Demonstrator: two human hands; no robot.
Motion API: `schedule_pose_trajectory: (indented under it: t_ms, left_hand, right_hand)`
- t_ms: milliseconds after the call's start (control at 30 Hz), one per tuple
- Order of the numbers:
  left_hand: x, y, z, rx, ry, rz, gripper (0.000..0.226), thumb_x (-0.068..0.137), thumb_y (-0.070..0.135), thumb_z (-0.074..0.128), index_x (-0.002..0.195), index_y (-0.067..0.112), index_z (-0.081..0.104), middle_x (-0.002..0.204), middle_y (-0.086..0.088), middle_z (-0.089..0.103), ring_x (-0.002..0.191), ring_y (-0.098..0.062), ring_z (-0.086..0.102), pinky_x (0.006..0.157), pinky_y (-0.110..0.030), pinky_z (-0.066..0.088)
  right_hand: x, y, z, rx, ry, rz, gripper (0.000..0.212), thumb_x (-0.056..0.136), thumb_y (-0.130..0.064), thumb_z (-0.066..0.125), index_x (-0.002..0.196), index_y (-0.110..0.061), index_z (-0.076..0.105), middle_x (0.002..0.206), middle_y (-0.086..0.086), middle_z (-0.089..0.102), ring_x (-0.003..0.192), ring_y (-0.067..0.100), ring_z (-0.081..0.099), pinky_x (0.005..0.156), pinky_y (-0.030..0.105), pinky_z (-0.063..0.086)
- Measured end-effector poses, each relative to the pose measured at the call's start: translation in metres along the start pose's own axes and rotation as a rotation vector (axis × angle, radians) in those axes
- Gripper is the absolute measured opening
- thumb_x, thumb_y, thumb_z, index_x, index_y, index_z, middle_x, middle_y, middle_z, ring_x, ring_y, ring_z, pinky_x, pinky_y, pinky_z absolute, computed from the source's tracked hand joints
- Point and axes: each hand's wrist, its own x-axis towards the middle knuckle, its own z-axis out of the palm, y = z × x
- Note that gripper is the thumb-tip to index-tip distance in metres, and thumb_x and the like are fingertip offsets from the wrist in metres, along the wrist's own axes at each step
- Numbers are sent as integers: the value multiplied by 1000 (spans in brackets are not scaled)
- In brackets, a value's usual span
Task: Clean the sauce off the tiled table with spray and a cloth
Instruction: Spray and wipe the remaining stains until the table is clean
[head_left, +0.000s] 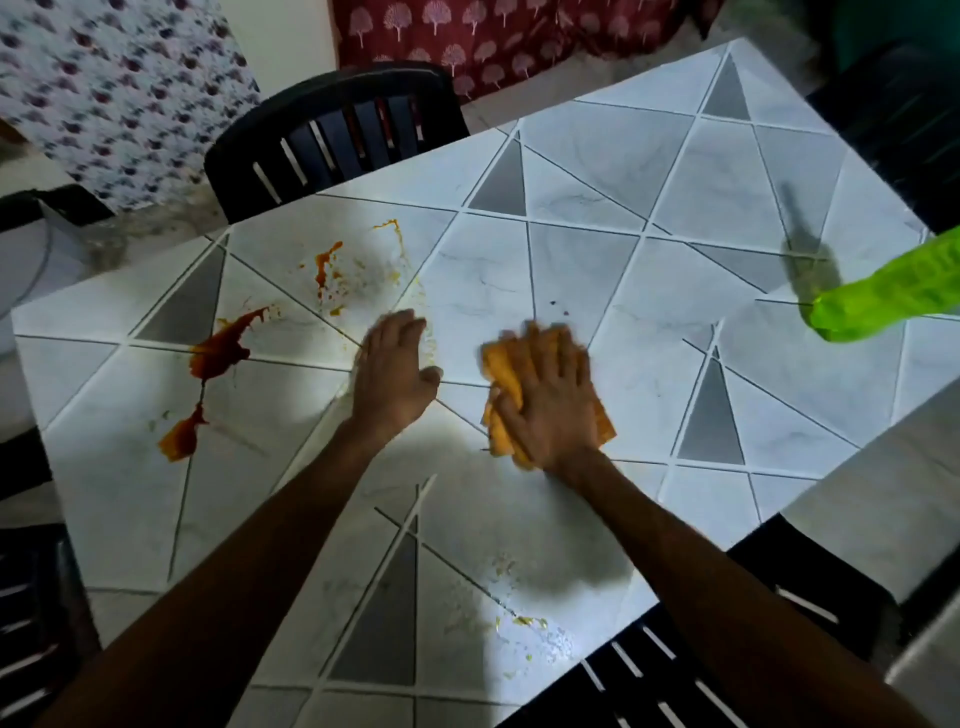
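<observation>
Hands: we count two, both bare and both over the middle of the tabletop (597, 260).
Left hand (395, 369): released; it lies flat with the fingers straight and together, holding nothing, just left of the cloth.
Right hand (550, 405): released too; the fingers are spread and press flat on top of the cloth, not curled round it.
Cloth (501, 374): we see one, orange-yellow and crumpled, under the right hand, its edges showing on both sides of the hand.
Sauce: we count three red-orange patches, all left of the hands. There is a dark blot (218, 353), a smaller patch (182, 436) nearer us, and a thin smear (327, 270) farther off. Pale yellow traces (524, 621) lie by the near edge.
Spray bottle (883, 301): one, bright green and blurred, tilted at the right edge, well apart from the cloth. We cannot tell whether it rests on the tiles.
Chairs: we make out two black slatted ones, one at the far side (332, 135) and one at the near right corner (675, 670).
Fabrics: two patterned ones hang behind, one white (119, 93) and one dark red (493, 36).
</observation>
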Motion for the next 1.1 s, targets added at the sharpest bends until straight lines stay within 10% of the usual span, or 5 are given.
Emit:
schedule_pose_trajectory:
  t_ms: [167,400,667,900,1100]
  left_hand:
    - [-29,9,9,-113,-133,-45,93,77,39,75,152,9,30,163,-9,15,151,-29,11,122,-43,13]
    - [-34,8,22,-15,-219,-73,107,83,46,68,157,19,-5,164,0,-18,149,-18,-21,119,-40,-13]
    - [-35,10,21,14,-130,-38,106,76,32,81,157,10,17,165,-10,7,152,-31,4,120,-50,4]
    - [-64,28,29,100,95,-98,77,81,29,74,144,-2,41,150,-21,39,141,-37,33,116,-51,26]
    - [-68,39,27,49,166,-153,69,74,24,72,133,-4,49,137,-24,49,129,-41,46,109,-49,38]
  right_hand:
    - [-104,48,-8,-82,-150,-365,76,98,-62,39,162,-40,5,171,-7,0,157,30,-10,127,54,5]
    - [-29,90,-15,23,9,300,72,96,-65,28,161,-35,16,170,3,15,155,42,5,123,62,10]
    - [-155,63,-5,-34,-171,-413,77,95,-63,42,161,-40,11,171,-6,4,158,32,-6,127,53,-1]
    - [-88,145,-19,16,-18,300,72,98,-65,26,162,-37,11,171,2,12,155,42,3,122,63,8]
    - [-163,58,0,4,-111,-252,74,96,-60,42,162,-35,18,171,-1,9,157,38,-2,123,60,9]
